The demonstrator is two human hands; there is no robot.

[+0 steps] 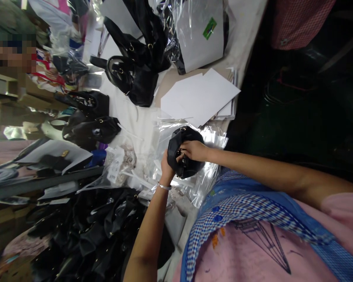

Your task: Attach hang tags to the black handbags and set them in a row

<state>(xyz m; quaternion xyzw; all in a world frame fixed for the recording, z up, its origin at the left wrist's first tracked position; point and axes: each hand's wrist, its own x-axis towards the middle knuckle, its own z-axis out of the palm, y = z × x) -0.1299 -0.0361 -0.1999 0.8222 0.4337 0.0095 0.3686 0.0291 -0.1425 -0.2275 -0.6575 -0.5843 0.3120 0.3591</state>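
Note:
A small black handbag (pixel 191 168) with gold-coloured metal fittings is between my hands above the worktable. My left hand (pixel 166 166) grips its left side, the fingers partly hidden behind the bag. At the bag's opening, my right hand (pixel 194 150) has its fingers bent inward and pressed together; what they pinch is too small to make out. Beneath the bag lie clear plastic bags (pixel 213 143). Just beyond them rests a stack of white paper sheets (pixel 200 96).
More black handbags (pixel 142 86) stand farther along the white table (pixel 135 121). A plastic-wrapped package (pixel 200 35) is at the far end. At lower left is a heap of black bags (pixel 100 227). A packet of chains (pixel 120 164) lies left of my hands.

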